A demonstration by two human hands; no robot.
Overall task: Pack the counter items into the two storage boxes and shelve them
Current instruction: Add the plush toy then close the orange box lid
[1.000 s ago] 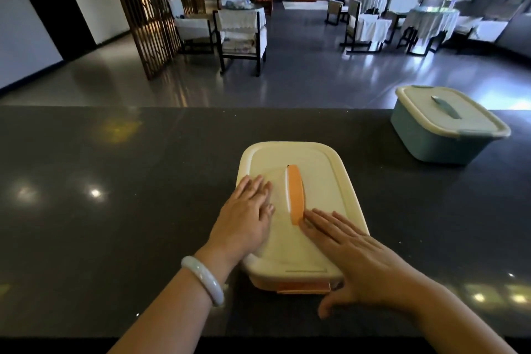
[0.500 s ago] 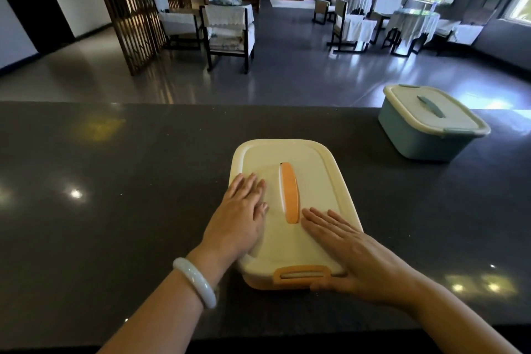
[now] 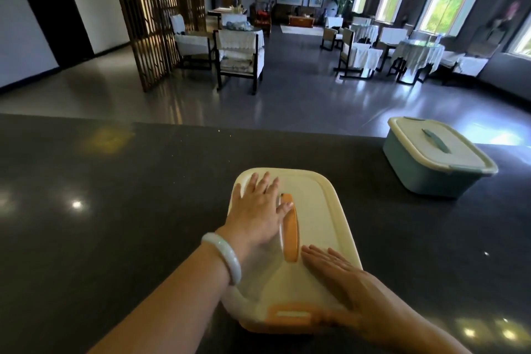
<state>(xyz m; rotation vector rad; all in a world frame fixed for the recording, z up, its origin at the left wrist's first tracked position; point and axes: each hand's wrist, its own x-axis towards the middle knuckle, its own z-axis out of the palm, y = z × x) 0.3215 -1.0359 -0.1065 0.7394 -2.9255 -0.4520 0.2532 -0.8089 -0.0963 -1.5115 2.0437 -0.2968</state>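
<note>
A cream-lidded storage box (image 3: 319, 210) with an orange handle (image 3: 290, 234) and an orange front clasp (image 3: 290, 314) sits on the dark counter (image 3: 115, 224) right in front of me. My left hand (image 3: 255, 210) lies flat on the far left part of its lid, fingers straight, thumb touching the handle. My right hand (image 3: 344, 287) rests flat on the near right part of the lid, its thumb down by the front clasp. A second box (image 3: 431, 169), teal with a pale lid and a teal handle, stands closed at the counter's far right.
The counter's far edge (image 3: 258, 126) runs across the view; beyond it lies a dining room floor with chairs and covered tables. A white bangle (image 3: 224, 256) circles my left wrist. Bare counter stretches to the left of the cream box.
My left hand has slid forward over the lid from its near half to the far left corner. My right hand stays on the near right part, thumb now at the clasp.
</note>
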